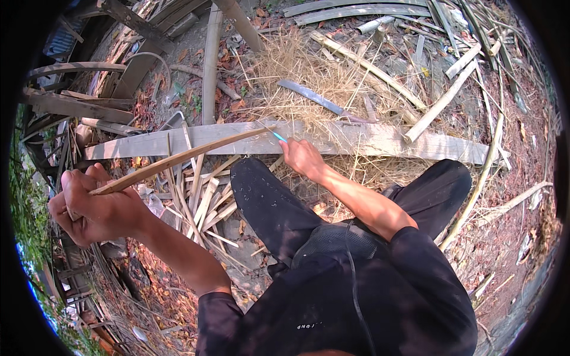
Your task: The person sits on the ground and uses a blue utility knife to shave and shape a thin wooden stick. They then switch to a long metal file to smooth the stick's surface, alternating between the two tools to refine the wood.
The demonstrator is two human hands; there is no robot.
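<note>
My left hand [98, 207] is closed around the near end of a long brown wooden strip [190, 155]. The strip slants up to the right, and its far tip lies over a long grey plank [222, 137]. Close to that tip, my right hand [303, 158] is closed on a thin light-blue, pen-like piece [279, 137]; most of it is hidden in the fingers, so its kind is unclear. Beyond the plank, a machete [317, 97] with a long grey blade lies on dry straw, its handle end toward the plank.
Several split pale strips [205, 204] lie heaped left of my knees. Dry straw [303, 68] spreads past the plank. Bamboo poles [442, 92] lie at the right, long curved slats [362, 12] at the far side. Old timbers [77, 107] are stacked at the left, and a post [211, 65] rises beyond the plank.
</note>
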